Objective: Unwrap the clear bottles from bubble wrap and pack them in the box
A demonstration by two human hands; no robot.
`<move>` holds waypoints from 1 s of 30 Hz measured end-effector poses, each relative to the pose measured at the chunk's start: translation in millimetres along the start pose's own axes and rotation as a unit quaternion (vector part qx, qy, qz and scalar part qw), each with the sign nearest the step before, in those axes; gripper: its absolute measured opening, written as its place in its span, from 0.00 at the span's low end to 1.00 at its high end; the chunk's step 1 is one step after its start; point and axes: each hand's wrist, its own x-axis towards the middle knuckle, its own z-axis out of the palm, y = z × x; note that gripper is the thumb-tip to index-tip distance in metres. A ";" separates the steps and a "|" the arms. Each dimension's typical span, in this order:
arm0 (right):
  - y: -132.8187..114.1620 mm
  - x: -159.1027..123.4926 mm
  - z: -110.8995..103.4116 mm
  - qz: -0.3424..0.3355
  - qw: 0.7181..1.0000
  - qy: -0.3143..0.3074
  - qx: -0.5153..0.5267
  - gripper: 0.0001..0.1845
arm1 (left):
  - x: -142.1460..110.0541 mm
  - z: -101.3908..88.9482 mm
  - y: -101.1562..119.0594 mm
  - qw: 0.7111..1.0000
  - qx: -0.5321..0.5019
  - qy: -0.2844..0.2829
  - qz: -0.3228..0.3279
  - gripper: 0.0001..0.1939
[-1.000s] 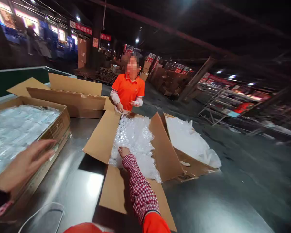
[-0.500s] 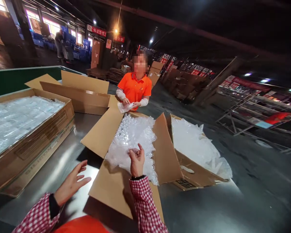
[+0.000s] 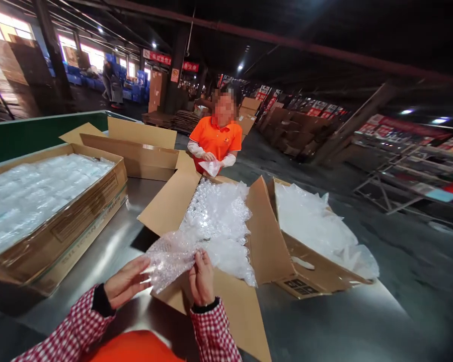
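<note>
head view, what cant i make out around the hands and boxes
In the head view:
Whether the left hand grips the bubble bag: their contact is blurred.
Floor of the middle carton: hidden under the bubble-wrap pile.
Left end of the left carton: cut off by the picture's left edge.
Hands of the distant person: too small and blurred.

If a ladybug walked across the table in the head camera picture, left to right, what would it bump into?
Packet box → left grip → bubble wrap → right grip → box of white plastic. The middle box overlaps some of these, so I left it out.
</note>
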 end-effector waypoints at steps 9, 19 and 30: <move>-1.6 -37.9 33.1 -0.139 0.937 -0.119 -0.299 0.22 | -4.5 0.0 7.9 0.950 0.195 0.141 0.198 0.23; -4.5 0.0 40.0 0.053 0.933 -0.289 -0.209 0.14 | -34.1 -17.2 36.0 0.819 0.556 0.071 0.124 0.24; -3.4 170.4 -31.8 -0.050 0.718 0.029 -0.694 0.14 | -37.6 -0.9 53.0 0.683 0.689 0.207 0.128 0.21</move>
